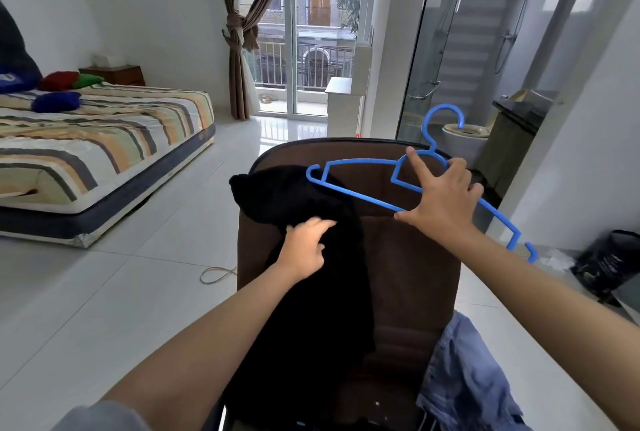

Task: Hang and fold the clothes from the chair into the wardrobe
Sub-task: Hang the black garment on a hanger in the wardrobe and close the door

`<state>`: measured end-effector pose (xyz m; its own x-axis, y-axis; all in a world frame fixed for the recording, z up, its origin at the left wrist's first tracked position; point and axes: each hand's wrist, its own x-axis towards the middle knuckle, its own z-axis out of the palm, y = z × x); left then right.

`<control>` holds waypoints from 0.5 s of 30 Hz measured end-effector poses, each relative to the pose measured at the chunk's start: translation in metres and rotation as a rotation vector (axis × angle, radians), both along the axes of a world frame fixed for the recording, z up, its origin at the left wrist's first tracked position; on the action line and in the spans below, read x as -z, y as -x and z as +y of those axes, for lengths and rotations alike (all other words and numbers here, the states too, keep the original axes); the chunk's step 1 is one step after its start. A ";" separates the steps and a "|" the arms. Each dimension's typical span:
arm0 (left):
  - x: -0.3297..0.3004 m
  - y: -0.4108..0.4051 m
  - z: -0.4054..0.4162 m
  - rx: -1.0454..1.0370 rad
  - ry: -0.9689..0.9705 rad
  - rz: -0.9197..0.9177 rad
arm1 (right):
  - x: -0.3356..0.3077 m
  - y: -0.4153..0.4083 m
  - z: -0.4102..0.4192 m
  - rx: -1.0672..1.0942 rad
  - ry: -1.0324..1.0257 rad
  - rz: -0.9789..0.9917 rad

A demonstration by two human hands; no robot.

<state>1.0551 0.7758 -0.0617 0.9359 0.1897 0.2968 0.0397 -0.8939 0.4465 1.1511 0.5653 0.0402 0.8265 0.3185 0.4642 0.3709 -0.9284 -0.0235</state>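
Clothes remaining on the brown chair (pixel 408 257): a blue denim garment (pixel 467 371) at the seat's near right edge, and a black garment (pixel 311 309) draped down the chair's left side from the backrest top. The left hand (pixel 306 245) pinches a fold of the black garment at mid-backrest. Beyond it, the right hand (pixel 441 198) holds a blue plastic hanger (pixel 408 184) before the upper backrest, forefinger extended, the hanger's left tip touching the garment's upper edge. The step in hand appears to be hangering; next, an opening must be spread and the tip fed inside. Left of the chair, farther off, lies a striped bed (pixel 104 139).
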 end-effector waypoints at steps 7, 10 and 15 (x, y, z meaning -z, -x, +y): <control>-0.003 0.014 0.006 -0.144 0.108 -0.198 | 0.009 0.002 0.001 0.010 0.005 0.002; -0.008 0.024 0.010 -0.241 0.229 -0.374 | 0.012 0.002 0.002 0.008 -0.009 0.015; -0.028 0.033 0.022 -0.522 0.272 -0.484 | 0.013 0.003 0.002 0.015 -0.001 0.035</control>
